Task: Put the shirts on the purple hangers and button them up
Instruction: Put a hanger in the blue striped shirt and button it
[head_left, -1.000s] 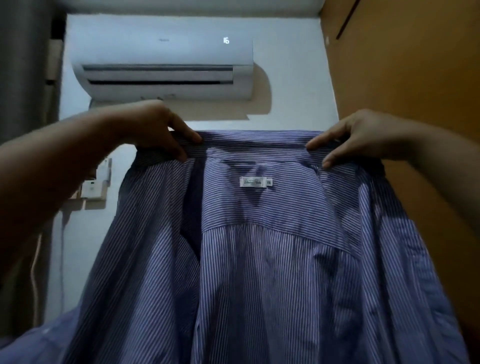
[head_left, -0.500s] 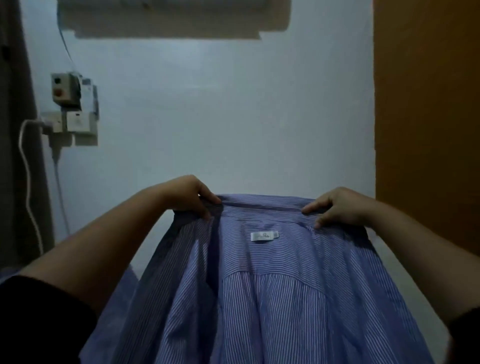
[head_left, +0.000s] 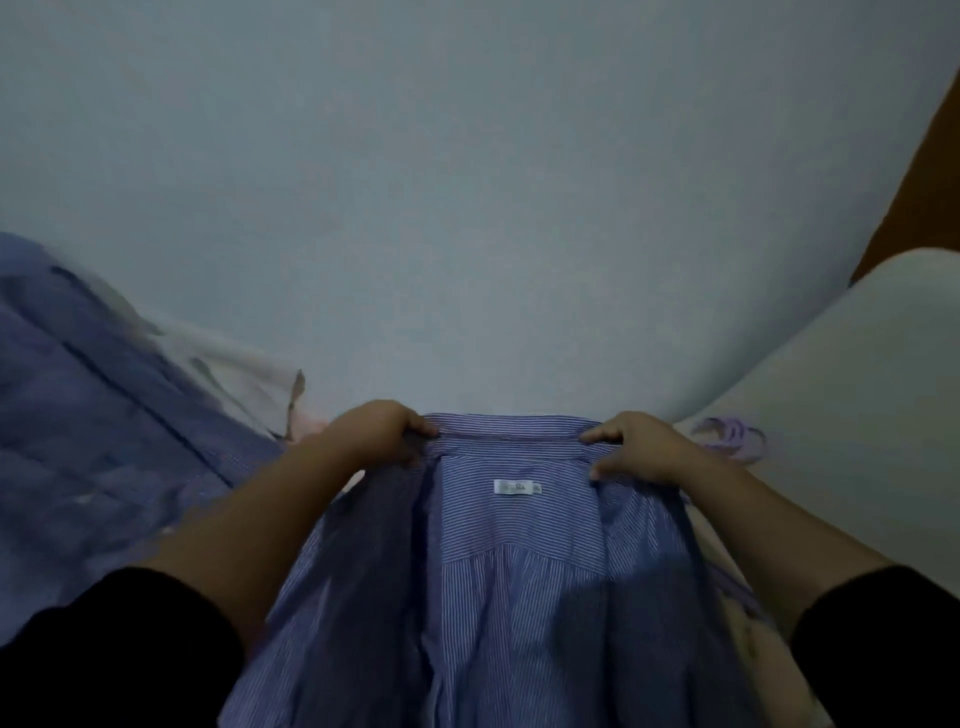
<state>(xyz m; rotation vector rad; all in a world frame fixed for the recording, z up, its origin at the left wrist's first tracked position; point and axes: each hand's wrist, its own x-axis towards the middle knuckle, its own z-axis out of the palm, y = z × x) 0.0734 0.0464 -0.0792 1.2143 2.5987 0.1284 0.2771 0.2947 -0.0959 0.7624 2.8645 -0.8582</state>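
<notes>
A blue-and-white striped shirt (head_left: 519, 587) hangs open in front of me, its inside facing me with a small white label below the collar. My left hand (head_left: 382, 431) grips the left end of the collar. At the collar's right end my right hand (head_left: 636, 449) pinches the cloth. A purple hanger (head_left: 737, 441) lies partly visible just right of my right hand, on the bed surface. The shirt's lower part runs out of view at the bottom.
Another blue shirt (head_left: 104, 415) lies spread at the left, with pale cloth (head_left: 239, 364) beyond it. A white pillow or cushion (head_left: 857, 395) sits at the right. A pale wall (head_left: 467, 182) fills the background, with an orange-brown panel (head_left: 930, 171) at the far right.
Both hands have lowered the shirt from high in front of the air conditioner down toward the bed. My view has tilted down; the wall socket and air conditioner have left the view.
</notes>
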